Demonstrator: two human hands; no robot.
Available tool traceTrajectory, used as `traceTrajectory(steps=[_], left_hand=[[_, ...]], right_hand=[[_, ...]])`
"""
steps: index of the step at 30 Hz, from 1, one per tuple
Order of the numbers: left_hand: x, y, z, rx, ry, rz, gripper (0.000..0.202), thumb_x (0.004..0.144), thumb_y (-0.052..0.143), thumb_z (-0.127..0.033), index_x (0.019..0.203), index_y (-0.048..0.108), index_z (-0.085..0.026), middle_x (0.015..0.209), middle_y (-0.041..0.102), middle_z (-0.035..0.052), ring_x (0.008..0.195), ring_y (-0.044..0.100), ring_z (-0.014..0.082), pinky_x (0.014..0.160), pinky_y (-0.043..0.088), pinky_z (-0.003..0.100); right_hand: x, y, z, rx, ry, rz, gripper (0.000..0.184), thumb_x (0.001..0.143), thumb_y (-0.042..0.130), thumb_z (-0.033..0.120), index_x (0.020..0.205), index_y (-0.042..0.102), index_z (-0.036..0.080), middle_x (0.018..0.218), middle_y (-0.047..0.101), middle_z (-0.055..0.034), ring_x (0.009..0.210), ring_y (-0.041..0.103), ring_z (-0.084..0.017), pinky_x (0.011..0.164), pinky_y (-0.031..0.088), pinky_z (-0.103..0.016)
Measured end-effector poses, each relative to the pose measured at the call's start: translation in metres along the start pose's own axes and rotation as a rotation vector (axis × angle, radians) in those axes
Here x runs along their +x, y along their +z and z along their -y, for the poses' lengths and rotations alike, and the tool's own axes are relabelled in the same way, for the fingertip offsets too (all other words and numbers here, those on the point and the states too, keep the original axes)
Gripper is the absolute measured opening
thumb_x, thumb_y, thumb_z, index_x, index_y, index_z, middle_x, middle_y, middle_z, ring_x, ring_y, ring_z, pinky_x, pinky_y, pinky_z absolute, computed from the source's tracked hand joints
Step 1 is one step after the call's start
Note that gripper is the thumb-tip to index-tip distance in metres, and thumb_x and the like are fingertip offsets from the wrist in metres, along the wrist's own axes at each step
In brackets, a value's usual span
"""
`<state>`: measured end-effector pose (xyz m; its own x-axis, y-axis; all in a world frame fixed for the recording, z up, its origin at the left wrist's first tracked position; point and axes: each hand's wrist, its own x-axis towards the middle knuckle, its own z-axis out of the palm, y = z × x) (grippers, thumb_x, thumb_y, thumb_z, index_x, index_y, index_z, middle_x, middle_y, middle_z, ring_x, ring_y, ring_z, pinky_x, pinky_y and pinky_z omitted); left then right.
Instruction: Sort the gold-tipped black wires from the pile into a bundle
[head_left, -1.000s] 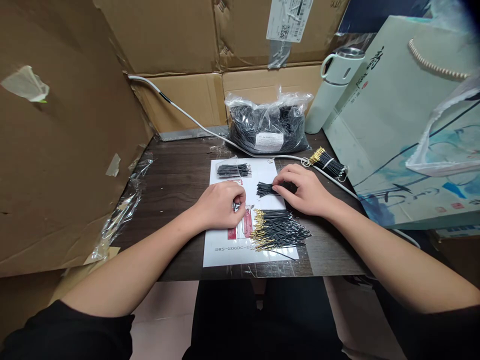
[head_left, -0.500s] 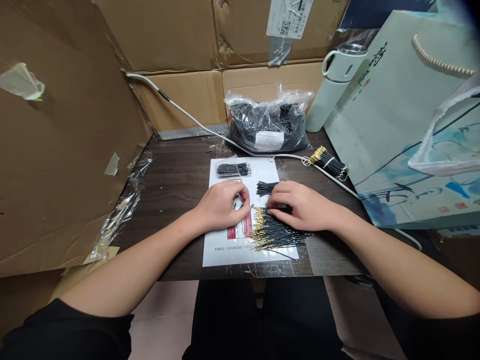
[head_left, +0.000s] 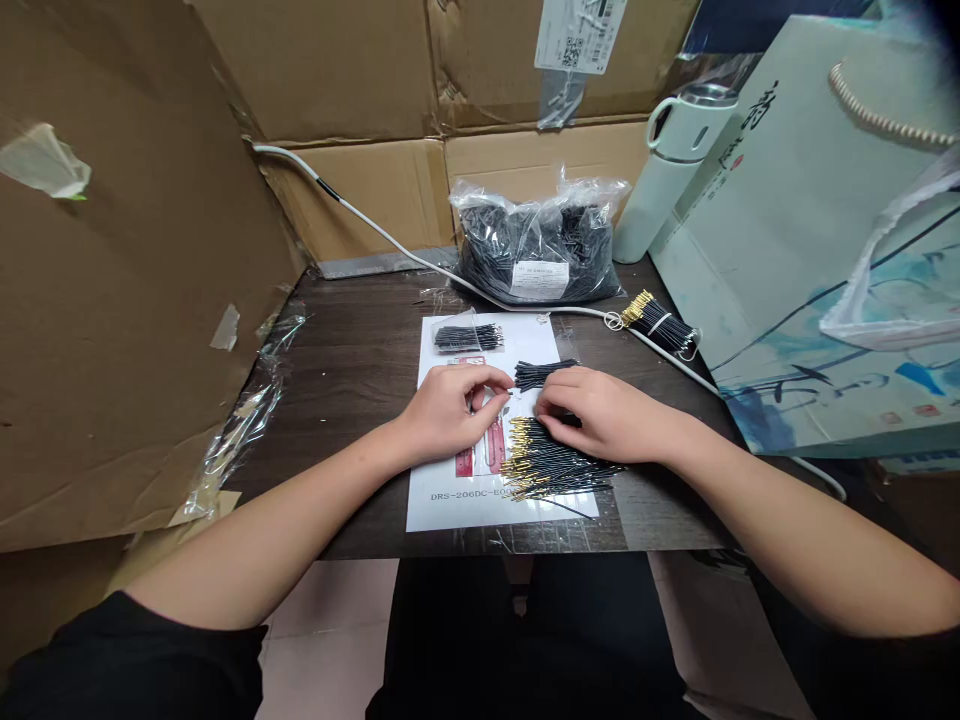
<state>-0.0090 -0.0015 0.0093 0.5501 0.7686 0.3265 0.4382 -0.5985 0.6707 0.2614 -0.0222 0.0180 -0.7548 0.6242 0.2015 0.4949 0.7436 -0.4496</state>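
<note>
My left hand (head_left: pixel 456 408) is over the white printed sheet (head_left: pixel 442 510), thumb and index finger pinched together on a short, thin black piece at their tips. My right hand (head_left: pixel 592 412) faces it from the right with its fingers curled and closed; whatever its fingertips hold is hidden. Just beyond the right fingers lies a small pile of short black pieces (head_left: pixel 534 373). Below that hand, a spread of black wires with gold terminals (head_left: pixel 559 465) covers part of the sheet, their gold ends pointing left.
A clear packet of black pieces (head_left: pixel 469 338) lies on the sheet's far end. Behind it sits a full plastic bag of black pieces (head_left: pixel 536 240). A white cable (head_left: pixel 390 240) crosses the table. At right are a tied wire bundle (head_left: pixel 660 322), a bottle (head_left: pixel 664 180) and a paper bag (head_left: pixel 810 250).
My left hand has shifted slightly right, bringing its pinched fingertips close to the pile of black pieces. The right hand has barely moved, and more of that pile shows now.
</note>
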Motion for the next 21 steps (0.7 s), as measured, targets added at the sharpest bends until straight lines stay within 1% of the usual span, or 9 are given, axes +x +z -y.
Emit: traceTrajectory(steps=[4,6,9,13,16,21], left_hand=[[0.0006,0.0,-0.0006,0.002,0.045,0.004,0.016,0.097,0.072,-0.016,0.109,0.084,-0.018,0.081,0.073,0.0012,0.069,0.061,0.0124,0.068,0.047,0.027],[0.0007,0.0004,0.0002,-0.006,0.076,-0.001,0.015,0.099,0.072,-0.017,0.107,0.084,-0.019,0.087,0.077,0.0027,0.073,0.064,0.0133,0.071,0.049,0.029],[0.0007,0.0008,0.0015,-0.016,0.081,-0.007,0.013,0.101,0.072,-0.019,0.105,0.085,-0.019,0.092,0.08,0.0035,0.077,0.068,0.0143,0.074,0.052,0.029],[0.0001,0.0009,0.0021,-0.028,0.063,-0.033,0.013,0.101,0.074,-0.02,0.107,0.085,-0.02,0.095,0.083,0.0027,0.075,0.069,0.013,0.071,0.052,0.027],[-0.0003,0.0012,0.0017,-0.029,0.041,-0.044,0.013,0.1,0.075,-0.019,0.108,0.085,-0.019,0.097,0.083,0.0027,0.074,0.069,0.0121,0.073,0.053,0.027],[0.0,0.0019,-0.0002,-0.028,0.006,-0.036,0.011,0.099,0.075,-0.018,0.106,0.084,-0.018,0.09,0.082,0.0016,0.068,0.065,0.0108,0.069,0.05,0.025]], right_hand=[[0.0003,0.0,0.0012,0.006,0.011,0.015,0.018,0.109,0.055,0.021,0.099,0.069,0.014,0.094,0.067,-0.0095,0.084,0.061,-0.022,0.081,0.05,-0.037],[0.0003,-0.0005,0.002,0.018,0.023,0.023,0.017,0.109,0.055,0.022,0.1,0.067,0.014,0.095,0.067,-0.0092,0.084,0.06,-0.021,0.08,0.049,-0.036],[0.0001,-0.0017,0.0037,0.033,0.039,0.017,0.015,0.109,0.054,0.022,0.101,0.065,0.016,0.097,0.068,-0.0094,0.085,0.06,-0.021,0.081,0.049,-0.036],[0.0,-0.0033,0.0053,0.049,0.049,-0.001,0.014,0.11,0.054,0.023,0.1,0.063,0.017,0.095,0.068,-0.0089,0.085,0.061,-0.022,0.081,0.049,-0.037],[0.0,-0.0045,0.0057,0.059,0.053,-0.006,0.014,0.109,0.054,0.024,0.099,0.062,0.018,0.092,0.069,-0.0074,0.082,0.061,-0.021,0.08,0.048,-0.036],[-0.0004,-0.0056,0.0066,0.077,0.059,-0.01,0.013,0.109,0.054,0.024,0.1,0.061,0.019,0.09,0.068,-0.0056,0.08,0.061,-0.02,0.079,0.047,-0.035]])
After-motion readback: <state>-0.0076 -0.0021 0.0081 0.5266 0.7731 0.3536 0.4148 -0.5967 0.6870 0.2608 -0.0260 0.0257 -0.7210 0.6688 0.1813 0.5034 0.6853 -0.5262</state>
